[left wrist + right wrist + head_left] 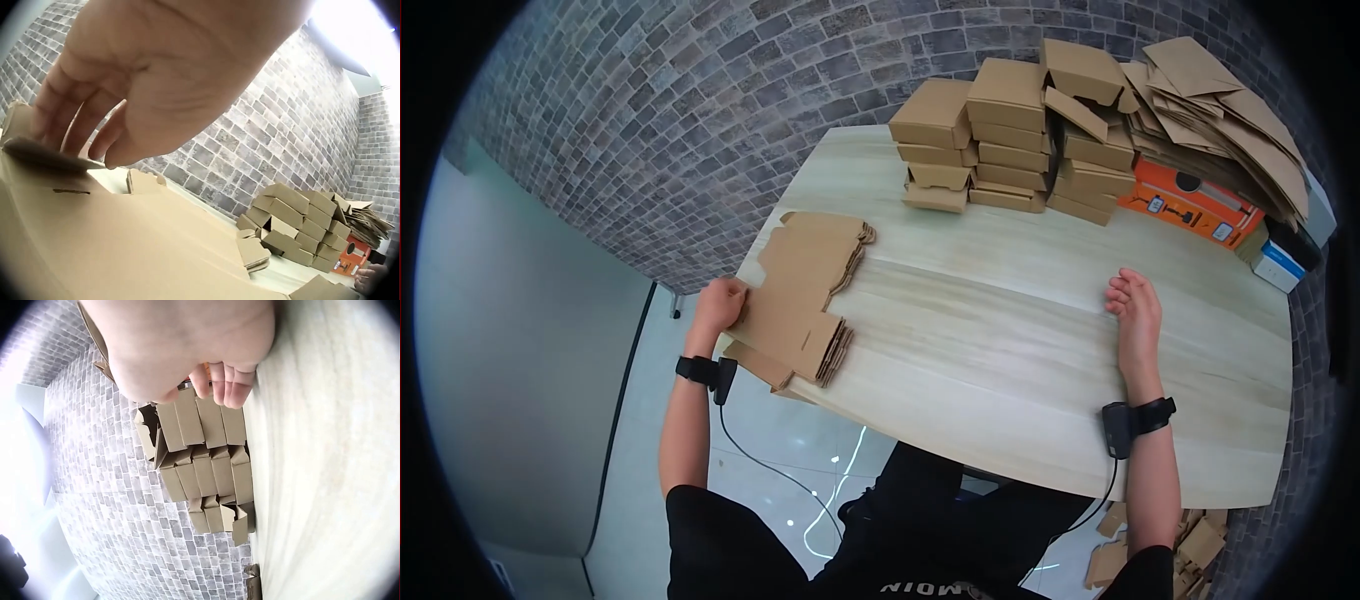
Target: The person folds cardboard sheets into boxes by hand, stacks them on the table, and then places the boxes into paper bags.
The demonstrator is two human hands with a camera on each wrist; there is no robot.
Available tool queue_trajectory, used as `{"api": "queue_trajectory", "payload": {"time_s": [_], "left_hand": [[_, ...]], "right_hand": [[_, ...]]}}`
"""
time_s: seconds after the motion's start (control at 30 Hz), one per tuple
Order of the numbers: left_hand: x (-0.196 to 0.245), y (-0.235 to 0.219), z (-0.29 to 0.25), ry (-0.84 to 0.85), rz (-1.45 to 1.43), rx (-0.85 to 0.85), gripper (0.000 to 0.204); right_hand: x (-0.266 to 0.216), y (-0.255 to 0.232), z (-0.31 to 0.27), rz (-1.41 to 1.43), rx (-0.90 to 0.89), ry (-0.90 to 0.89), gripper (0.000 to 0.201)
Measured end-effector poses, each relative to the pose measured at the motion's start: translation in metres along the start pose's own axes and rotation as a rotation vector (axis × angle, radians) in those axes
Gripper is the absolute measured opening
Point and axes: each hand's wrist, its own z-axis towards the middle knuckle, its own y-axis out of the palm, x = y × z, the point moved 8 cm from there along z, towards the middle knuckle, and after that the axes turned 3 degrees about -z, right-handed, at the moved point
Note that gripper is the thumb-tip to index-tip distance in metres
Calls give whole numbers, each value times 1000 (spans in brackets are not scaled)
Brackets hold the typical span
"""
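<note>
A stack of flat cardboard box blanks (795, 290) lies at the left of the table, its flaps and slots showing along the edges. At the stack's left edge my left hand (722, 304) pinches a flap of the top blank. In the left wrist view that flap (50, 154) stands tilted up, with the fingers (78, 128) behind it and the thumb at its near edge. My right hand (1137, 312) rests on its side on the right part of the table, fingers loosely bent and holding nothing.
Folded cardboard boxes (1005, 105) stand in several piles at the table's back. Right of them, loose cardboard sheets (1235, 125) lie on an orange box (1190, 205), beside a blue-and-white box (1278, 265). Cardboard pieces (1200, 545) lie below the table's right front edge.
</note>
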Motion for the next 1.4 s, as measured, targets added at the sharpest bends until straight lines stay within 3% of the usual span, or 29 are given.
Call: {"api": "queue_trajectory", "payload": {"time_s": [0.17, 0.23, 0.37, 0.43, 0.47, 0.53, 0.6, 0.67, 0.77, 0.83, 0.87, 0.93, 1.0, 1.03, 1.1, 1.13, 1.23, 1.27, 1.4], "left_hand": [[-28, 25, 13, -71, 8, -100, 23], [-24, 20, 8, 39, -139, 34, 20], [-17, 7, 4, -4, -237, 86, 18], [-8, 11, 5, -31, -319, -100, 20], [-9, 7, 8, -22, -316, -94, 20], [-8, 15, 16, 27, -138, -219, 27], [37, -25, -5, 22, -204, -186, 29], [85, -62, -37, 66, -645, -193, 29], [148, -114, -93, 179, -844, -211, 33], [184, -155, -123, 376, -1051, 66, 42], [193, -151, -125, 380, -1051, 68, 42], [223, -133, -128, 533, -1172, -109, 51], [251, -86, -111, 486, -1261, -283, 56], [268, -55, -102, 435, -1339, -356, 56], [303, -5, -96, 398, -1430, -442, 56], [320, 13, -95, 412, -1463, -459, 60], [359, 37, -96, 437, -1522, -511, 67], [366, 43, -96, 426, -1529, -532, 70], [387, 64, -97, 463, -1558, -634, 73]], "right_hand": [[-2, 1, -2, 7, -5, -2, 29], [-2, 1, -1, 11, -7, -4, 29], [-4, 2, -3, -2, -1, -9, 29], [-4, 1, -1, -2, 0, -28, 29], [-2, 1, 0, -1, -7, -19, 29], [1, -1, 0, 0, 6, -15, 29], [1, 1, 0, -1, -9, -6, 28], [-4, 2, 0, -8, -3, -13, 27], [-6, 6, -4, -31, -45, 6, 26], [-7, 7, -4, -45, -80, 11, 25], [-5, 12, -5, -78, -151, 27, 27], [-9, 20, -9, -111, -221, 37, 29], [-17, 47, -27, 209, -439, 227, 43], [-20, 50, -31, 200, -430, 222, 43], [-37, 72, -49, 349, -726, 192, 63], [-35, 74, -54, 487, -821, 264, 74], [-35, 64, -48, 497, -698, 173, 76], [-34, 58, -46, 360, -672, 194, 77], [-32, 56, -36, 282, -594, 178, 76]]}}
